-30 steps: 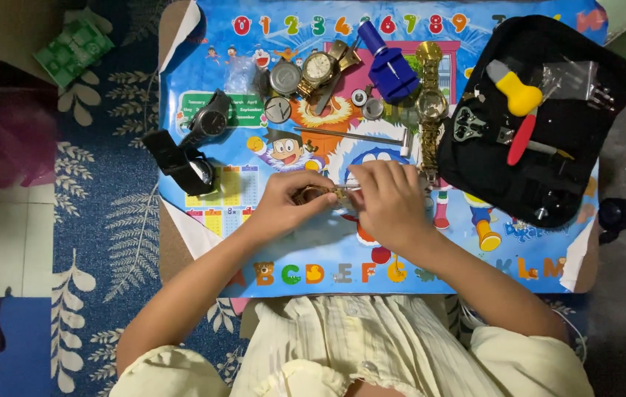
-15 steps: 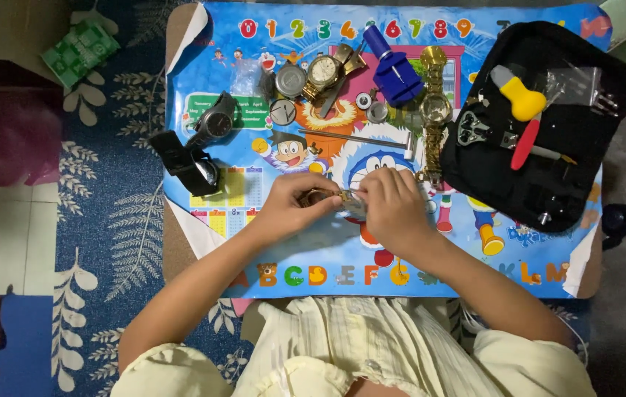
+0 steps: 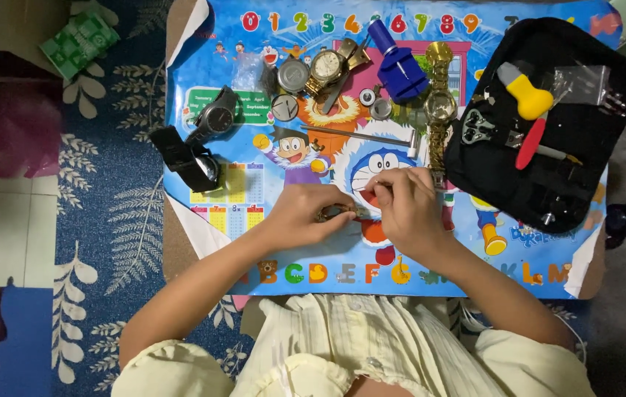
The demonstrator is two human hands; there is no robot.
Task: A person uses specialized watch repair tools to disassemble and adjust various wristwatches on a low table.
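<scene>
Watch band pinched between curled fingers of left hand, right hand closed on its end

Blue cartoon mat bearing loose watches, including a gold watch and black watch. Black tool case at right holds a yellow-handled tool.

Small metallic watch piece, brownish-gold, lying level just above colourful mat, mostly hidden, pinched from both sides by fingertips.

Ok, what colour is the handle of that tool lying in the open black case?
Yellow: the chunky tool handle in the black case shows best in the head view.
</scene>
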